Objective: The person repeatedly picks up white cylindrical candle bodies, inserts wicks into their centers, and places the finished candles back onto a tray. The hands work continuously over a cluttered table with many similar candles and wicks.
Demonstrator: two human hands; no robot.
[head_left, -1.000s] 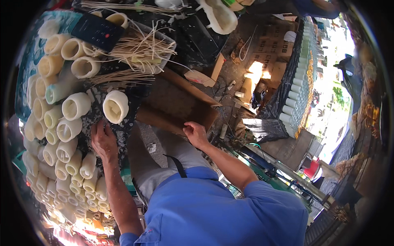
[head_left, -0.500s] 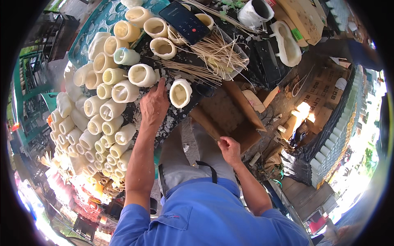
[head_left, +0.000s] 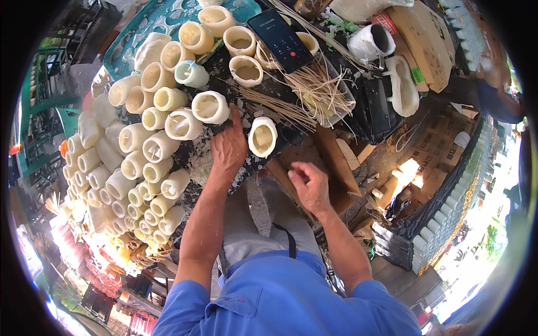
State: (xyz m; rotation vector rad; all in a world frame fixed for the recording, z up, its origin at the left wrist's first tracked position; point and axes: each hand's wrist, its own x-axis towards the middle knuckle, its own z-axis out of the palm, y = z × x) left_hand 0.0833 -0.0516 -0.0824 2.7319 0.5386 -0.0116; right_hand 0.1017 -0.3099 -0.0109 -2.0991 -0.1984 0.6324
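My left hand (head_left: 228, 148) rests on the black, flake-strewn table top with its index finger stretched out. That fingertip lies just beside a cream wax cup (head_left: 210, 107) holding pale pieces. To the right of the hand, near the table edge, another wax cup (head_left: 262, 138) stands apart, with pale chunks inside. My right hand (head_left: 309, 185) hovers in front of the edge, over an open cardboard box (head_left: 333, 159). Its fingers are curled in, and I see nothing in them. Many similar wax cups (head_left: 159, 147) crowd the table's left side, several with thin sticks in them.
A phone (head_left: 280, 42) lies across cups at the back, near a bundle of thin sticks (head_left: 319, 92). Farther right are a white-coated mug (head_left: 371, 43), a long wax piece (head_left: 401, 87) and flattened cardboard (head_left: 417, 47). A teal tray (head_left: 131, 47) sits at the far left.
The whole view has shifted, so the table appears farther right. My right hand has risen from beside the box toward the lone cup. My left hand stays by the same cup.
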